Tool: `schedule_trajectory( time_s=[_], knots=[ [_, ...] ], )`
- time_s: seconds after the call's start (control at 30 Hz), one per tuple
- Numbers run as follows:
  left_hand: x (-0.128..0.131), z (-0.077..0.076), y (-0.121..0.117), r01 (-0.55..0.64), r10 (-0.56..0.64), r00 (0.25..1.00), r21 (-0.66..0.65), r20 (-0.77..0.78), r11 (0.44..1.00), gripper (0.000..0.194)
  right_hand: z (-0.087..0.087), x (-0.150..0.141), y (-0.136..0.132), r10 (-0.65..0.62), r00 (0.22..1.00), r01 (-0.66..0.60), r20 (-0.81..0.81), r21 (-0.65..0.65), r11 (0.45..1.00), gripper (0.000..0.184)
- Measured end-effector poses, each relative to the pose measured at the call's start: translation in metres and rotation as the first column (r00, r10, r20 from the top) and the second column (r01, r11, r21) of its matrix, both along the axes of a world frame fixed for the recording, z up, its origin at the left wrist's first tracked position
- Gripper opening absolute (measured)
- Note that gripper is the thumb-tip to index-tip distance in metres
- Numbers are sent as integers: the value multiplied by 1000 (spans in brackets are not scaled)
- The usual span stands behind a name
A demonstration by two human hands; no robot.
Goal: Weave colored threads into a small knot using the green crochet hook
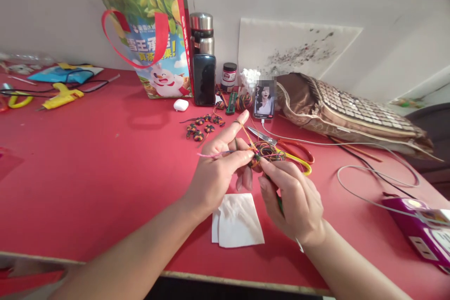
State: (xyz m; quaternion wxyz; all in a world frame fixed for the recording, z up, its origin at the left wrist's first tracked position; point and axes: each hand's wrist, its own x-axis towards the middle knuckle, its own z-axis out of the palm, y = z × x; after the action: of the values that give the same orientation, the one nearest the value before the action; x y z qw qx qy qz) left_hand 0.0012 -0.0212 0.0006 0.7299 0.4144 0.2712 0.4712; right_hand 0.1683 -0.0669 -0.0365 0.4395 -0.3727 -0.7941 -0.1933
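Note:
My left hand (220,168) pinches a small multicoloured thread knot (256,159) above the red table (87,168); a coloured cord runs over its raised index finger and a pink strand sticks out to the left. My right hand (293,199) is closed on the same knot from the right and also holds a thin green tool. A tangle of coloured threads (269,150) hangs between the hands. Several finished knotted pieces (204,126) lie further back.
Orange-handled scissors (281,143) lie just behind the hands and a white folded paper (237,220) below them. A gift bag (151,37), a flask (201,33), a dark phone (204,79), a propped phone (264,99), a brown bag (344,108), white cables and a purple power strip (422,229) are around.

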Motion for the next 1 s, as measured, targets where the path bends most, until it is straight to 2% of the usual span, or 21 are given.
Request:
schedule_trajectory(
  time_s=[0.1, 0.2, 0.3, 0.47, 0.6, 0.77, 0.83, 1.0],
  knots=[
    [-1, 0, 3, 25, -25, 1000, -17, 1, 1000, 85, 1, 4, 1, 43, 999, -43, -5, 2, 999, 41],
    [-2, 3, 7, 132, -126, 991, -159, 47, 978, 92, 0, 7, 4, 97, 995, -99, 36, 46, 994, 45],
    [0, 5, 8, 154, -143, 987, -217, 67, 964, 93, -2, 5, 5, 60, 997, -64, 52, 70, 995, 45],
    [1, 4, 3, 9, -10, 999, -7, -35, 1000, 83, -4, -7, 1, -89, 996, 88, 27, 30, 996, 33],
    [-5, -1, 6, 39, 5, 977, 201, -214, 979, 69, -1, -12, -5, -80, 996, 78, -45, -50, 996, 27],
    [-13, -4, 13, 96, 75, 942, 473, -329, 876, 65, 7, -6, -12, -12, 978, -31, -207, -203, 979, 27],
    [-14, -4, 15, 107, 106, 927, 525, -359, 844, 66, 11, -2, -13, 27, 957, -103, -289, -253, 962, 26],
    [-15, -7, 18, 141, 144, 903, 596, -405, 791, 68, 23, 9, -15, 4, 886, -225, -464, -421, 879, 22]
  ],
)
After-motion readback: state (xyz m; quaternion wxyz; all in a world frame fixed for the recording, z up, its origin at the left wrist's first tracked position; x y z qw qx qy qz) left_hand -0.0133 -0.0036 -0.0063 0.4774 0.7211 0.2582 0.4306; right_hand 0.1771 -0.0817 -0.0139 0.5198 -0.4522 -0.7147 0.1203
